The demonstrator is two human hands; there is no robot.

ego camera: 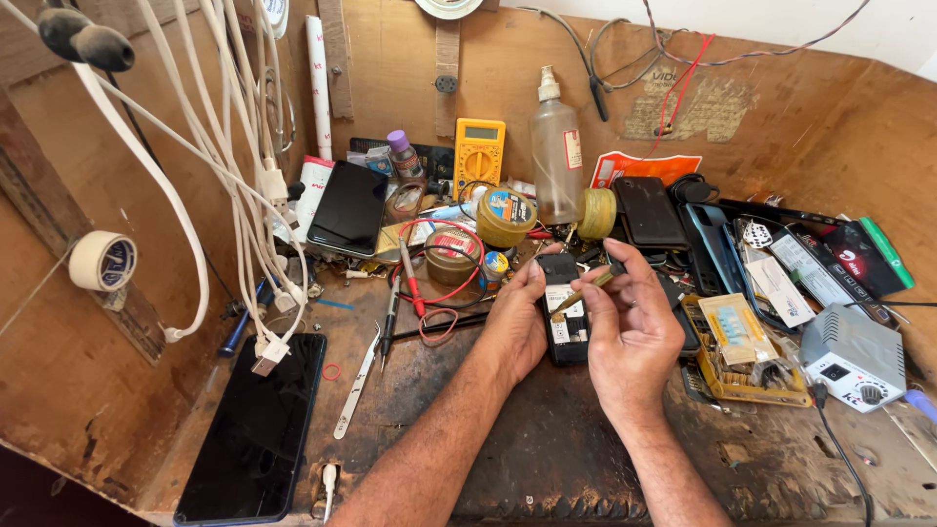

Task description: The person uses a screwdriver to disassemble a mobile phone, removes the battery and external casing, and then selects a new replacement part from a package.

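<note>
- Clutter was spread over a worn wooden workbench, and a small opened phone was held above its middle.
- The opened phone was gripped at its left edge by the left hand, the thumb pressed near its top.
- A thin brass-coloured tool was pinched between thumb and fingers of the right hand, its tip laid on the opened phone.
- Just behind the opened phone, two round tins, a clear spray bottle and a yellow multimeter were crowded together.
- Left of the opened phone, red and black probe leads, metal tweezers and a dark tablet were laid.
- Further left, a black smartphone was lying flat, with white charging cables hung over it.
- Right of the opened phone, a yellow parts tray, a grey soldering station and several dark phones were packed closely.
</note>
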